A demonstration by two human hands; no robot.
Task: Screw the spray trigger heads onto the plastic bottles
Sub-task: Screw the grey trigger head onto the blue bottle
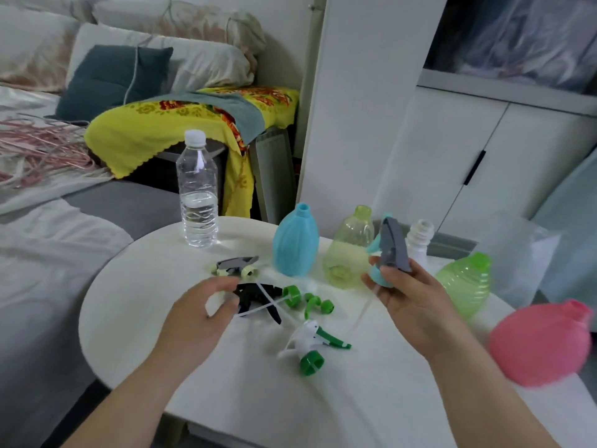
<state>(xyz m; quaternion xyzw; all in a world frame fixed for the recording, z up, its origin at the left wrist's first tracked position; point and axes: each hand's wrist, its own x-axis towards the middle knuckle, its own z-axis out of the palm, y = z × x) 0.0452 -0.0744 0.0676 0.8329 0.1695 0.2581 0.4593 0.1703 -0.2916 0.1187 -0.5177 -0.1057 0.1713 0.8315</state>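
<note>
My right hand (410, 299) holds a grey and light-blue spray trigger head (389, 248) upright above the white table (135, 302), its clear tube hanging down. Behind it stand a blue bottle (295, 245), a pale yellow-green bottle (350, 250) and a white bottle (420, 237), all uncapped. A green bottle (466, 282) and a pink bottle (542, 342) lie tilted at the right. My left hand (200, 313) hovers with fingers spread over a black trigger head (258, 297). Also loose on the table are a grey trigger head (237, 265), a green spiral head (307, 300) and a white-green trigger head (311, 345).
A clear water bottle (197, 192) with a white cap stands at the table's far left. A bed with pillows lies to the left, a stool under a yellow cloth (193, 124) behind, and white cabinets (484, 163) at the right.
</note>
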